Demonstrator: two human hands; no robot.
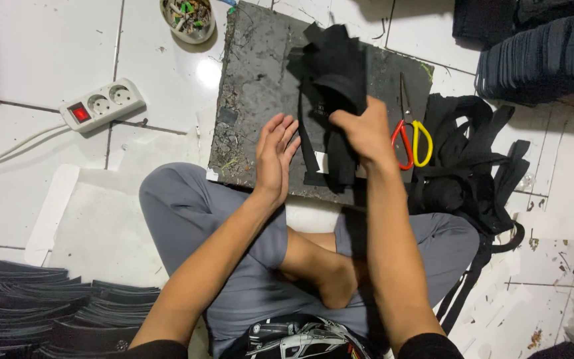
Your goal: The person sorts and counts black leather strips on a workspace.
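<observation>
Right hand (365, 133) was clenched on a bunch of black fabric pieces (332, 73), lifting them w/ their tops fanned out above the dark work board (254, 86). Left hand (275, 158) was released, palm flat & fingers straight, edge-on just beside the bundle's lower left, not quite touching as far as could be told. Judged as squaring up the stack: to do it well, keep the right grip firm near the bottom edge, pat the loose side w/ the flat left palm so edges line up, & keep the hanging strip (313, 166) from snagging on the board's rough surface. The bundle sat over the board's middle-right, in front of the crossed legs, betw. both hands, right hand under/behind it. Scissors (412, 136) w/ red & yellow handles lay just right of the right hand on the board; a heap of black straps (479, 166) beyond. A power strip (101, 104) lay well apart at left on the tile floor (28, 53).
</observation>
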